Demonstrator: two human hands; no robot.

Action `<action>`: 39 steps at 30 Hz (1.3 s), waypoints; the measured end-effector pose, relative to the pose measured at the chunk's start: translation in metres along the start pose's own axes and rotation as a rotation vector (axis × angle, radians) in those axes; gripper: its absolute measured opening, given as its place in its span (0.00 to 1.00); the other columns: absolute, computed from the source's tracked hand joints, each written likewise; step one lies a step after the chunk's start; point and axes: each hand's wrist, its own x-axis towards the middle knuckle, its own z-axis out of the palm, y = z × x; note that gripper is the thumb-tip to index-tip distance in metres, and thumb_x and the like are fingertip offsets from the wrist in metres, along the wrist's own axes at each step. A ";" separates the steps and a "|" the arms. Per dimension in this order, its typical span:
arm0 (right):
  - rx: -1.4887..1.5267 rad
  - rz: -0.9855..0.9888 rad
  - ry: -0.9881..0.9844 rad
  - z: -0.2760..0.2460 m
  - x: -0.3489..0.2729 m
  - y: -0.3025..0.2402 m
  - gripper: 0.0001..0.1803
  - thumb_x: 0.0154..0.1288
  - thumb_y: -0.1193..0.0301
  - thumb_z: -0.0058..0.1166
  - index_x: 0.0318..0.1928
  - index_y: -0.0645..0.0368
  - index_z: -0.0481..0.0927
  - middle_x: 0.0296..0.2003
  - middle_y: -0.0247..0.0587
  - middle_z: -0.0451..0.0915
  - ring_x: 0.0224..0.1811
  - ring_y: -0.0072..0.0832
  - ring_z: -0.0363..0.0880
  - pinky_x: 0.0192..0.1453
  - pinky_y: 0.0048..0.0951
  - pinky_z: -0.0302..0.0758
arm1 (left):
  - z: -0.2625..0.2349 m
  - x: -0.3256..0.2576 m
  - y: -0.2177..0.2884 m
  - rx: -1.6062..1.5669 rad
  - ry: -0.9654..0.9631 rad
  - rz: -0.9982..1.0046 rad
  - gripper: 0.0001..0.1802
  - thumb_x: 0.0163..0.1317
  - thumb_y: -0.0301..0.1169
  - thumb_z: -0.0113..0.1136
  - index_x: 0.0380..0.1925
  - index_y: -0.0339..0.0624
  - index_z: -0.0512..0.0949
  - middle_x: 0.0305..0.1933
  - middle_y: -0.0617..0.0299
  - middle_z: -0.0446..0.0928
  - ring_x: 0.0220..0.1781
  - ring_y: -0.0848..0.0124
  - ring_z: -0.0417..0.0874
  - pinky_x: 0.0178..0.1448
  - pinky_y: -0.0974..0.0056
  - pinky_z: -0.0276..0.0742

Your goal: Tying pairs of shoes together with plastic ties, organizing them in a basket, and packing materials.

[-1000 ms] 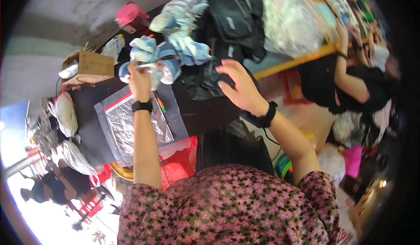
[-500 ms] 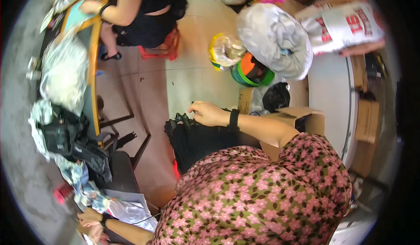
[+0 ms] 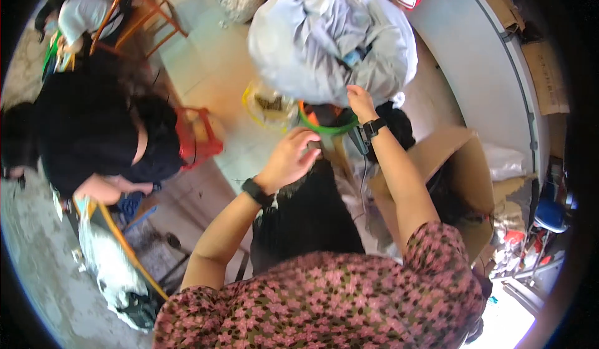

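Note:
My right hand point(image 3: 360, 101) reaches up and pinches the lower edge of a big, stuffed pale grey plastic bag point(image 3: 324, 37). My left hand point(image 3: 290, 159) is curled at the top edge of a black cloth point(image 3: 309, 215) that hangs in front of me; motion blur softens its grip. Between my hands, partly hidden, sits a green-rimmed basket point(image 3: 324, 126) with something orange inside. Both wrists wear black bands.
An open cardboard box point(image 3: 465, 162) stands to my right, beside a white table point(image 3: 474, 56). A person in black point(image 3: 93, 134) crouches at left near a red stool point(image 3: 199, 138). A yellowish clear bag point(image 3: 268, 102) lies on the floor.
My view has swung from the cluttered table round to the floor behind. My right hand has risen to the grey bag, and my left hand has come to the black cloth.

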 end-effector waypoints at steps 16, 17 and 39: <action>-1.283 -0.279 -0.232 -0.017 0.362 0.063 0.28 0.60 0.65 0.40 0.58 0.69 0.60 0.61 0.61 0.56 0.65 0.52 0.50 0.68 0.40 0.49 | 0.143 0.335 -0.247 -0.650 0.195 -0.899 0.38 0.44 0.48 0.68 0.48 0.29 0.70 0.46 0.53 0.74 0.46 0.64 0.74 0.51 0.65 0.68; -1.208 -0.264 -0.186 -0.012 0.365 0.068 0.28 0.60 0.64 0.40 0.58 0.68 0.61 0.61 0.61 0.56 0.65 0.52 0.50 0.68 0.40 0.49 | 0.147 0.337 -0.237 -0.755 0.279 -0.877 0.33 0.48 0.44 0.67 0.49 0.33 0.70 0.47 0.56 0.74 0.47 0.65 0.74 0.51 0.65 0.69; -0.207 -0.213 -0.151 0.063 0.341 0.191 0.32 0.61 0.56 0.43 0.61 0.58 0.57 0.61 0.50 0.57 0.63 0.40 0.56 0.63 0.39 0.57 | 0.207 0.327 -0.294 -1.328 0.451 -0.922 0.16 0.56 0.37 0.57 0.43 0.44 0.72 0.41 0.61 0.75 0.42 0.64 0.76 0.46 0.57 0.72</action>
